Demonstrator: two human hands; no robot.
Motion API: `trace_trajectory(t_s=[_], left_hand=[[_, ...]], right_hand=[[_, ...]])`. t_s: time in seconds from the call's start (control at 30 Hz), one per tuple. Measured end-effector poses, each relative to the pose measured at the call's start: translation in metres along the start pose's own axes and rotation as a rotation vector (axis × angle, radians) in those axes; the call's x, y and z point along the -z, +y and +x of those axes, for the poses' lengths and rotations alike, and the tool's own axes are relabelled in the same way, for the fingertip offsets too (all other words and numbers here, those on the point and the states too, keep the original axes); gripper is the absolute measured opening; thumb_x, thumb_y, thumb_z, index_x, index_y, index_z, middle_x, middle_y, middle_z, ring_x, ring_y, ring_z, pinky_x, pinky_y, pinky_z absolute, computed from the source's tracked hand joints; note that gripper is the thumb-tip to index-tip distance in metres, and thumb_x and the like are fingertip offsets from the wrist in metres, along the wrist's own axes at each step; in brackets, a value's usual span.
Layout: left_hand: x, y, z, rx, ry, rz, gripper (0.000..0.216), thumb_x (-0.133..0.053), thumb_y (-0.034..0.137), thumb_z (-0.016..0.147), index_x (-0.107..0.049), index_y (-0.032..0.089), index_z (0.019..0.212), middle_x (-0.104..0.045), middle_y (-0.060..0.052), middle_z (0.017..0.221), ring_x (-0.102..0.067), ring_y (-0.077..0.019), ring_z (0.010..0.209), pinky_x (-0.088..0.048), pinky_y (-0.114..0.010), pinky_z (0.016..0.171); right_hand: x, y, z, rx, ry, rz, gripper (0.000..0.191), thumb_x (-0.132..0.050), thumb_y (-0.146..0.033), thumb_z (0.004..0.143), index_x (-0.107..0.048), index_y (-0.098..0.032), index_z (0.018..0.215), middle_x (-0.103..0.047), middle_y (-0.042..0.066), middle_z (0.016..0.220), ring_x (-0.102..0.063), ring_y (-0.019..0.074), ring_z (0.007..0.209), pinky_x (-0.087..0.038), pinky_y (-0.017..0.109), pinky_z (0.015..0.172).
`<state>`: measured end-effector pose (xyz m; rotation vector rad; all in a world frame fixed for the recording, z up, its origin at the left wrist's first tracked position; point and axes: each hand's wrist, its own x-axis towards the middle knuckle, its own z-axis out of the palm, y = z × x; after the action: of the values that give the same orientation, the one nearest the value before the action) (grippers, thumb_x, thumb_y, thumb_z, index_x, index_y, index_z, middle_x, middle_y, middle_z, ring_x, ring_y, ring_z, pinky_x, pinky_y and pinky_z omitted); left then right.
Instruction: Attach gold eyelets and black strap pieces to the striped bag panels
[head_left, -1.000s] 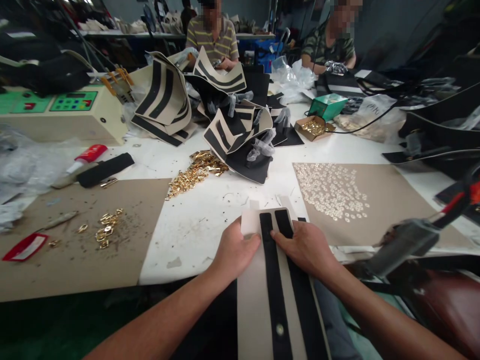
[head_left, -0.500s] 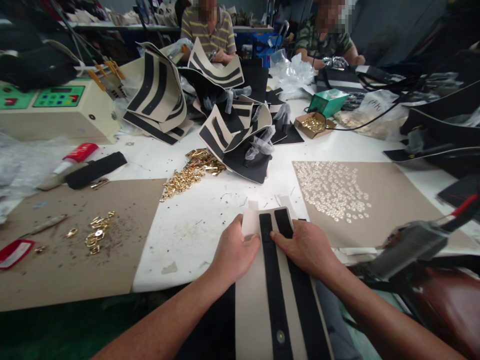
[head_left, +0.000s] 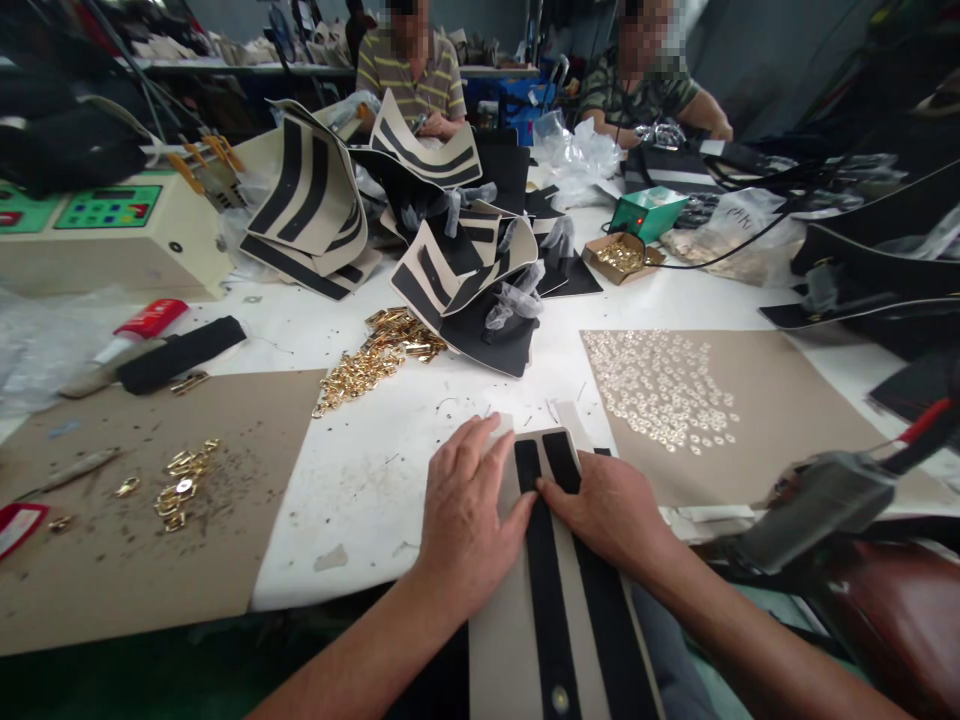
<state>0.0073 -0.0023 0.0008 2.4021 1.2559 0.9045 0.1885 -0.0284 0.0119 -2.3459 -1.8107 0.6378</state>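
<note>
A long beige panel with two black strips (head_left: 551, 570) reaches from the lower edge of the view up to the table's front edge. A small metal snap (head_left: 559, 698) sits low on its left strip. My right hand (head_left: 611, 505) holds the panel's right edge, thumb on top and fingers out of sight beneath. My left hand (head_left: 469, 520) lies over the left side, fingers stretched out and its thumb tip at the left strip, close to the right thumb. Pale translucent tabs (head_left: 568, 420) show beyond the panel's far end.
Gold hardware (head_left: 367, 365) lies piled mid-table, with striped panels (head_left: 304, 200) heaped behind. Small rings (head_left: 660, 390) cover part of the right brown sheet (head_left: 787, 400). A grey machine part (head_left: 817, 510) stands at right. Two people sit across the table.
My left hand has shifted from gripping the panel's left edge to lying over it with fingers extended. My right hand keeps its hold. The view has shifted slightly.
</note>
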Motion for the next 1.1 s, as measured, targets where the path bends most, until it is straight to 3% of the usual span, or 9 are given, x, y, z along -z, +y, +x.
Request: trace_trajectory(t_s=[0.1,0.27,0.4,0.47,0.57,0.67,0.8,0.9,1.1], left_hand=[[-0.006,-0.003,-0.004,-0.072,-0.079,-0.085,0.023,-0.069,0.017,0.091,-0.070,0.022,0.113,-0.072,-0.008,0.126,-0.061,-0.0299,0.125,-0.049,-0.052,0.110],[-0.020,-0.015,-0.007,-0.032,-0.030,-0.132,0.019,-0.073,0.019,0.090,-0.070,0.024,0.108,-0.072,-0.007,0.123,-0.061,-0.0308,0.121,-0.050,-0.054,0.104],[-0.022,-0.021,-0.007,-0.023,-0.039,-0.161,0.020,-0.075,0.022,0.089,-0.069,0.028,0.107,-0.071,-0.004,0.124,-0.061,-0.0309,0.121,-0.048,-0.055,0.103],[-0.022,-0.022,-0.008,-0.027,-0.034,-0.169,0.020,-0.075,0.021,0.089,-0.069,0.028,0.107,-0.071,-0.003,0.123,-0.061,-0.0306,0.120,-0.048,-0.055,0.103],[-0.022,-0.022,-0.008,-0.037,-0.021,-0.174,0.020,-0.075,0.020,0.089,-0.068,0.028,0.106,-0.071,-0.002,0.122,-0.061,-0.0297,0.120,-0.048,-0.053,0.102],[-0.022,-0.022,-0.009,-0.047,-0.007,-0.181,0.020,-0.075,0.020,0.089,-0.069,0.028,0.106,-0.071,-0.002,0.122,-0.061,-0.0292,0.120,-0.048,-0.052,0.102],[-0.022,-0.022,-0.010,-0.038,-0.005,-0.180,0.021,-0.076,0.020,0.088,-0.070,0.028,0.105,-0.072,-0.001,0.122,-0.061,-0.0291,0.120,-0.048,-0.052,0.102],[-0.021,-0.021,-0.011,-0.029,-0.007,-0.181,0.021,-0.077,0.020,0.087,-0.071,0.028,0.105,-0.072,-0.001,0.122,-0.061,-0.0290,0.120,-0.048,-0.052,0.103],[-0.019,-0.018,-0.011,-0.007,-0.022,-0.182,0.022,-0.079,0.018,0.086,-0.072,0.028,0.105,-0.073,-0.002,0.122,-0.061,-0.0282,0.121,-0.047,-0.051,0.103]], right_hand=[[0.001,-0.003,0.000,0.015,0.023,0.040,0.027,-0.062,-0.043,0.091,-0.077,-0.023,0.100,-0.080,0.012,0.096,-0.074,0.0319,0.090,-0.043,0.034,0.070],[0.008,0.005,0.000,0.066,0.111,0.288,0.025,-0.065,-0.043,0.088,-0.073,-0.021,0.099,-0.075,0.006,0.083,-0.070,0.0251,0.077,-0.042,0.031,0.066],[0.007,0.055,-0.003,0.037,0.339,0.537,0.032,-0.060,-0.045,0.092,-0.070,-0.020,0.110,-0.065,-0.001,0.070,-0.061,0.0187,0.065,-0.044,0.028,0.064],[0.005,0.088,-0.005,-0.008,0.464,0.440,0.030,-0.058,-0.043,0.093,-0.071,-0.020,0.108,-0.065,-0.001,0.072,-0.061,0.0191,0.067,-0.045,0.030,0.068],[0.003,0.125,-0.004,-0.057,0.528,0.268,0.031,-0.057,-0.037,0.092,-0.070,-0.019,0.113,-0.070,0.003,0.085,-0.065,0.0216,0.078,-0.046,0.032,0.076],[0.003,0.140,-0.001,-0.072,0.540,0.210,0.032,-0.055,-0.034,0.092,-0.070,-0.016,0.115,-0.071,0.007,0.092,-0.067,0.0245,0.087,-0.046,0.034,0.081],[0.005,0.142,0.003,-0.048,0.507,0.154,0.022,-0.055,-0.031,0.092,-0.072,-0.019,0.096,-0.071,0.008,0.091,-0.066,0.0247,0.089,-0.045,0.033,0.081],[0.006,0.141,0.001,-0.010,0.455,0.116,0.019,-0.055,-0.029,0.092,-0.071,-0.021,0.086,-0.070,0.006,0.088,-0.065,0.0229,0.086,-0.044,0.032,0.079],[0.008,0.134,-0.024,0.096,0.300,0.065,0.019,-0.057,-0.033,0.093,-0.073,-0.025,0.087,-0.069,0.003,0.089,-0.066,0.0216,0.084,-0.044,0.032,0.079]])
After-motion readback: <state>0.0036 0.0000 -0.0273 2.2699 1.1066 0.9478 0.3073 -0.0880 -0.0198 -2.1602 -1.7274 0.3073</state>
